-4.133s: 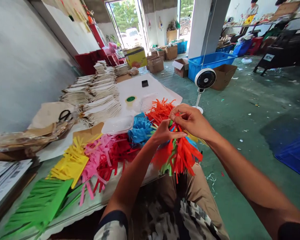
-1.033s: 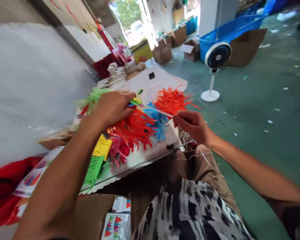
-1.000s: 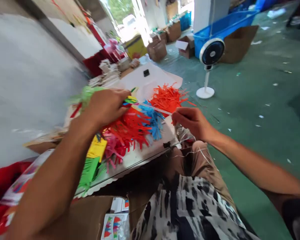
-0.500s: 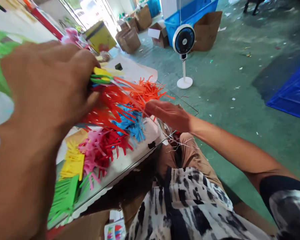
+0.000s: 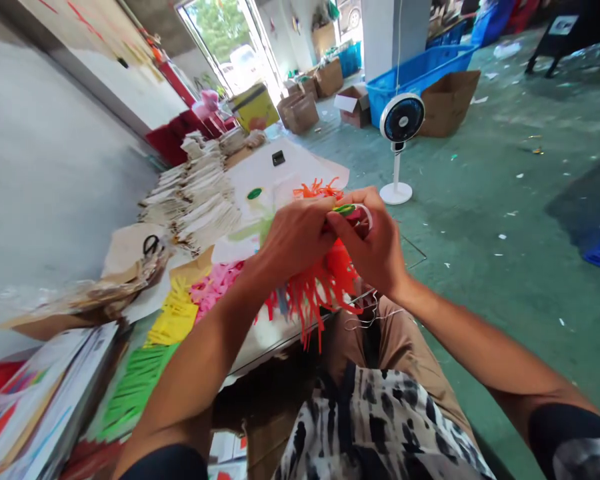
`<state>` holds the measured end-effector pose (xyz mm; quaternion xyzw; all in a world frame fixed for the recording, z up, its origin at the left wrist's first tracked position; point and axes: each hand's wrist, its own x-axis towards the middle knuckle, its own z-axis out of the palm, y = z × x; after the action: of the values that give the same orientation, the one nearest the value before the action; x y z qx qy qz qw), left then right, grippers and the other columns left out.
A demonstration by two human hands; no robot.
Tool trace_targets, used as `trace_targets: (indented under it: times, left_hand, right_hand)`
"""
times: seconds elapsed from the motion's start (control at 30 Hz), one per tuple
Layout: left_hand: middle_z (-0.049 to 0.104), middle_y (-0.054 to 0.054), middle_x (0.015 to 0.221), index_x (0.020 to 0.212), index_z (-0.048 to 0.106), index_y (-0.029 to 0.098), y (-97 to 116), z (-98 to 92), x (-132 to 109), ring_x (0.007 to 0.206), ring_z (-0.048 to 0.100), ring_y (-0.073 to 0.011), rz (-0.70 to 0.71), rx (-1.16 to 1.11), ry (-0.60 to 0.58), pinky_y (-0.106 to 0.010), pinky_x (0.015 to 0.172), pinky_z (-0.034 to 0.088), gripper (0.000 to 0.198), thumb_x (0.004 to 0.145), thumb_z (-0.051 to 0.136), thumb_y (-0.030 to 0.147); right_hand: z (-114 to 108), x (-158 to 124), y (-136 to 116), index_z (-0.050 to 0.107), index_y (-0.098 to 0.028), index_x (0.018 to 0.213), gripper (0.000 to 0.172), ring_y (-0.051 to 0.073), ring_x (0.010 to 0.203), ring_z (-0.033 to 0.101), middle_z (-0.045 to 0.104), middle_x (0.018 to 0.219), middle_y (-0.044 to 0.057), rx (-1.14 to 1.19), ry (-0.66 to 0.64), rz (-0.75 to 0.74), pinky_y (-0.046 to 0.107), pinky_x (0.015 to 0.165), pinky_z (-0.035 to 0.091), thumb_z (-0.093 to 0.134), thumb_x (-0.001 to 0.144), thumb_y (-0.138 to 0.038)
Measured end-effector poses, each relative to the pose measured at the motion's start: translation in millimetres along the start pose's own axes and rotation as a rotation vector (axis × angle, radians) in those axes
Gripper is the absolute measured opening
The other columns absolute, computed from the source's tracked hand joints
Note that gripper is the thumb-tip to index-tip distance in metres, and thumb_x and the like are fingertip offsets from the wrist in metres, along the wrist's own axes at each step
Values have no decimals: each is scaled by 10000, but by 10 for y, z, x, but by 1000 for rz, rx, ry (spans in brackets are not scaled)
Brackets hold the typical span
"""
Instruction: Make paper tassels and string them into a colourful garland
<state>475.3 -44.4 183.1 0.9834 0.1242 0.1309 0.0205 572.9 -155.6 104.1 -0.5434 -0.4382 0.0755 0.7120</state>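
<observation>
In the head view my left hand is closed round a bundle of fringed tissue paper, whose orange strips hang below it. The folded end, green and yellow, pokes out between my two hands. My right hand meets it from the right, thumb and fingers pinched together. White string loops at its fingers; my grip hides part of it. On the table beneath and to the left lie pink fringe, yellow fringe and green fringe. More orange fringe sits behind my hands.
Stacks of white paper line the table by the wall. Black-handled scissors and a small black object lie there too. Printed sheets fill the near left. A white fan stands on the floor beyond the table's right edge.
My left hand has come down and right with the bundle, from high on the left, to meet my right hand. The orange strips now hang downward. The camera view has shifted, showing more table and wall.
</observation>
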Motion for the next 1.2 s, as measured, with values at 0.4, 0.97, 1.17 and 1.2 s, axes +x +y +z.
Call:
trace_targets:
  times: [0.4, 0.97, 1.17, 1.2]
  left_hand:
    - [702, 10, 731, 903, 726, 166, -222, 601, -549, 621, 635, -160, -326, -1494, -374, -290, 622, 511, 382, 619, 935, 313]
    - [795, -57, 1055, 1244, 727, 169, 14, 1185, -808, 983, 777, -255, -589, -2020, 316, -333, 905, 598, 726, 626, 979, 454]
    - [797, -49, 864, 974, 768, 140, 20, 1247, -887, 782, 774, -233, -829, -2003, 319, -332, 787, 610, 481, 615, 963, 394]
    - [796, -47, 845, 945, 766, 134, -4, 1254, -904, 730, 762, -213, -857, -2008, 329, -316, 752, 605, 453, 616, 956, 381]
  right_hand:
    - [-39, 99, -12, 520, -234, 803, 274, 130, 634, 382, 460, 711, -40, -182, -59, -132, 328, 627, 313, 645, 1021, -345]
    - [365, -586, 307, 587, -227, 1164, 178, 262, 1002, 685, 722, 1144, 104, -423, -205, 3, 358, 804, 472, 473, 1057, -311]
    - [300, -569, 388, 605, -206, 1196, 239, 261, 916, 698, 741, 1107, 103, -486, -329, -8, 342, 741, 470, 555, 977, -286]
    - [269, -556, 368, 609, -208, 1229, 272, 265, 942, 707, 746, 1137, 104, -499, -382, -11, 342, 749, 474, 571, 974, -297]
